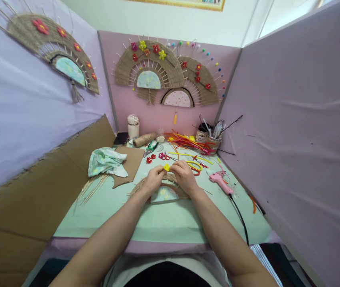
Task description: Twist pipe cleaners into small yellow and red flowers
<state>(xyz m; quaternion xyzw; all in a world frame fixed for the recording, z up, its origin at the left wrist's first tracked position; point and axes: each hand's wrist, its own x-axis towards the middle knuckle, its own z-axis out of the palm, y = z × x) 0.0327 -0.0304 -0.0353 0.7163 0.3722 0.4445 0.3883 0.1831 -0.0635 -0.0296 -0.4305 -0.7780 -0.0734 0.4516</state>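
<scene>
My left hand (154,178) and my right hand (184,175) meet over the table, fingers pinched. Between their fingertips is a small yellow pipe-cleaner piece (166,167), bent into a compact shape, its details too small to make out. Below lies a half-round twine fan (164,193) with a pale flowered fabric centre, partly covered by my hands and wrists. Just beyond are red pipe-cleaner flowers (149,160), a magenta flower (161,156) and scissors (166,156). Bent yellow pipe cleaners (196,164) lie past my right hand.
A pink glue gun (221,182) rests at right, its black cord running off the front edge. Left are cardboard (132,165), crumpled cloth (105,161) and thin sticks (93,189). Behind stand a cream bottle (133,127), a twine roll (144,139), pliers (151,147) and pipe cleaners (184,141).
</scene>
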